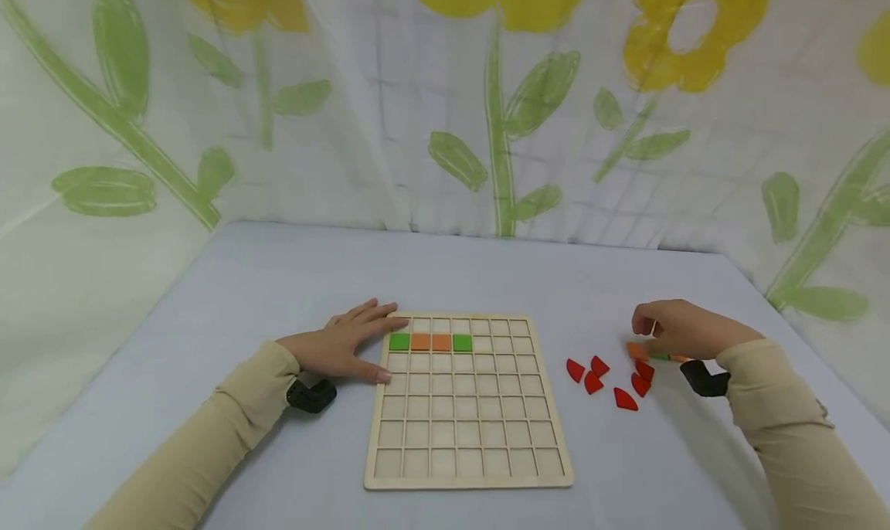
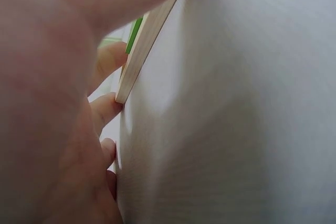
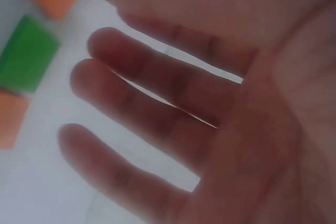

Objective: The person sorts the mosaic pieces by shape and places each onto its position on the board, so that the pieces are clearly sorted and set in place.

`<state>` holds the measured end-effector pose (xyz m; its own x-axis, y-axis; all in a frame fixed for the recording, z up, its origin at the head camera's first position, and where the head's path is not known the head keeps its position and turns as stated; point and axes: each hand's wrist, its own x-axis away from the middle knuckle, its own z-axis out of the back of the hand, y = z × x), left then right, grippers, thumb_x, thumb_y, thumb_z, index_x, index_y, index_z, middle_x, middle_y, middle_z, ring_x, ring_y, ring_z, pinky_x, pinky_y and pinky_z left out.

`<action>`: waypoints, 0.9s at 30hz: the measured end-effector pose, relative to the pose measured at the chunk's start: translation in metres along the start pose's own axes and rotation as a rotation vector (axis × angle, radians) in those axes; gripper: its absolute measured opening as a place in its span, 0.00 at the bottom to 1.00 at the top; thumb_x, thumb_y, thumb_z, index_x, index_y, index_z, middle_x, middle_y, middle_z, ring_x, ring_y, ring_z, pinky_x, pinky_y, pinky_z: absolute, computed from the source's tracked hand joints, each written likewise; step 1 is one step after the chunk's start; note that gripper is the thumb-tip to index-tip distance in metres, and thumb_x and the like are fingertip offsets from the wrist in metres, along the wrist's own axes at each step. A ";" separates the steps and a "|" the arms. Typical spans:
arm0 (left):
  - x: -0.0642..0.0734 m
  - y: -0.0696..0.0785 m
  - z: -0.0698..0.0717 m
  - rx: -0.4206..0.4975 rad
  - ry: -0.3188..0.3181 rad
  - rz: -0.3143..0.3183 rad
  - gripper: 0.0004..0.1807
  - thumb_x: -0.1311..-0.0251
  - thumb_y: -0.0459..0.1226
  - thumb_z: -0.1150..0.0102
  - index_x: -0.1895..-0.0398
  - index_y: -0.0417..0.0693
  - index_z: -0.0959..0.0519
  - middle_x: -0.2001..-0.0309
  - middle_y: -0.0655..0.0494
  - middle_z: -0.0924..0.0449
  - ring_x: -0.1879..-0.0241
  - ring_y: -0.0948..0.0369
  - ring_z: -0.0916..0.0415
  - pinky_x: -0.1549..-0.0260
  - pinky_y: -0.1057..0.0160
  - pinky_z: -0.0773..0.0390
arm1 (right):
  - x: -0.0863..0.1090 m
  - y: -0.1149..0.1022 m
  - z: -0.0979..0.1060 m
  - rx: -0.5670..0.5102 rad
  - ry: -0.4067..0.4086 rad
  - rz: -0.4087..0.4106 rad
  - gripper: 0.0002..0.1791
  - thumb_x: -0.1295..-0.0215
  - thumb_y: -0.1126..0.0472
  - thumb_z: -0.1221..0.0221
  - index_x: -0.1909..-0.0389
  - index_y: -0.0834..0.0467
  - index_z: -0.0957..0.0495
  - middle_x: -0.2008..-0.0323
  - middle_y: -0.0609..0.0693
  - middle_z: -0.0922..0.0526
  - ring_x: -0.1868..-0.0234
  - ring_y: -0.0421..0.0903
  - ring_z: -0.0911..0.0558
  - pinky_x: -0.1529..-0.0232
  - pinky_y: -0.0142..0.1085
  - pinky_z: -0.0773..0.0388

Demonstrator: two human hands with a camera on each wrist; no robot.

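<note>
A wooden grid board (image 1: 467, 484) lies on the table. In its second row from the far edge sit a green square tile (image 1: 399, 341), two orange square tiles (image 1: 420, 341) and another green one (image 1: 462, 343). My left hand (image 1: 341, 344) rests at the board's far left corner, fingers extended, fingertips touching the edge; the left wrist view shows the board's side (image 2: 149, 40). Over at the right, my right hand (image 1: 684, 331) hovers with loosely bent fingers above a loose orange tile (image 1: 636, 351) and a green tile (image 3: 29, 56). Nothing shows in its grasp.
Several red quarter-circle pieces (image 1: 625, 399) lie between the board and my right hand. Another orange tile (image 3: 11, 119) lies beside the loose green one. A white curtain with painted flowers (image 1: 501, 128) hangs behind the table (image 1: 313, 259).
</note>
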<state>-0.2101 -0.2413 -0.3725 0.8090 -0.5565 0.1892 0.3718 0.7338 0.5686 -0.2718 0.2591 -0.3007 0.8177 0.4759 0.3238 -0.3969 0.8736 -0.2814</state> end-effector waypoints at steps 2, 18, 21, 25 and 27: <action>0.002 0.000 0.001 0.001 0.008 0.007 0.48 0.47 0.61 0.38 0.25 0.61 0.46 0.23 0.55 0.62 0.24 0.49 0.74 0.35 0.34 0.63 | -0.003 0.006 -0.001 0.002 -0.022 -0.013 0.12 0.42 0.54 0.34 0.63 0.53 0.24 0.65 0.47 0.22 0.66 0.43 0.24 0.66 0.37 0.26; 0.004 0.000 0.004 0.010 0.024 0.018 0.48 0.47 0.61 0.38 0.25 0.60 0.46 0.23 0.53 0.61 0.25 0.47 0.74 0.35 0.33 0.64 | -0.014 0.014 -0.002 0.019 -0.034 -0.005 0.10 0.45 0.58 0.33 0.63 0.50 0.23 0.70 0.46 0.26 0.65 0.44 0.28 0.68 0.36 0.28; 0.002 0.000 0.004 0.016 0.014 0.012 0.48 0.46 0.60 0.38 0.25 0.59 0.46 0.23 0.53 0.61 0.25 0.47 0.74 0.35 0.33 0.64 | -0.012 0.015 -0.005 0.002 -0.032 -0.013 0.09 0.44 0.58 0.33 0.64 0.50 0.22 0.71 0.46 0.26 0.66 0.44 0.28 0.69 0.36 0.28; 0.000 0.001 0.003 0.026 -0.004 0.002 0.48 0.46 0.59 0.37 0.25 0.59 0.46 0.23 0.53 0.61 0.25 0.48 0.75 0.35 0.34 0.64 | -0.006 0.015 -0.011 -0.002 -0.021 -0.010 0.08 0.44 0.58 0.33 0.66 0.49 0.21 0.71 0.45 0.26 0.66 0.43 0.28 0.68 0.35 0.29; -0.001 0.001 0.002 0.027 -0.011 -0.006 0.48 0.46 0.59 0.37 0.25 0.59 0.46 0.23 0.52 0.61 0.25 0.47 0.74 0.35 0.34 0.64 | -0.003 0.015 -0.014 0.001 -0.018 -0.006 0.08 0.44 0.57 0.32 0.66 0.50 0.21 0.71 0.44 0.26 0.66 0.43 0.29 0.68 0.34 0.29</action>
<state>-0.2112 -0.2409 -0.3699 0.8017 -0.5653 0.1941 0.3640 0.7194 0.5916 -0.2750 0.2697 -0.3184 0.8122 0.4726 0.3421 -0.3926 0.8764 -0.2788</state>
